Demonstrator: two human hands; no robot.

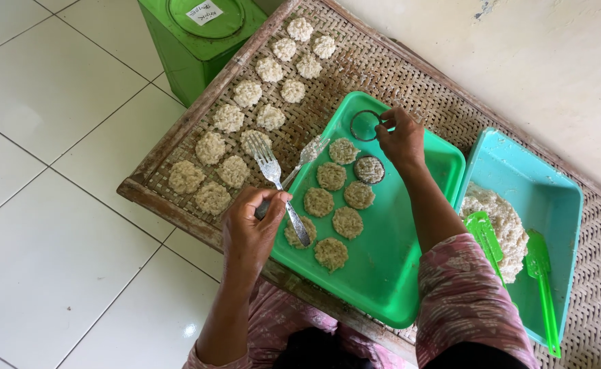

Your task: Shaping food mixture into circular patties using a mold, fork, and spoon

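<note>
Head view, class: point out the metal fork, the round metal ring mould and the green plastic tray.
metal fork [268, 162], head view, on its tines.
round metal ring mould [353, 128], head view, on its left rim.
green plastic tray [389, 253], head view, on its bare floor.

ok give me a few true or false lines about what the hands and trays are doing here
1. The left hand holds a fork. True; a spoon is in the same hand.
2. The right hand holds a green spatula. False: it pinches a small ring mould over the green tray; both spatulas lie in the blue tray.
3. Round rice patties sit on the green tray. True.
4. The woven mat has no patties on it. False: rows of them lie on its left part.
5. A loose heap of rice mix is in the blue tray. True.
</note>
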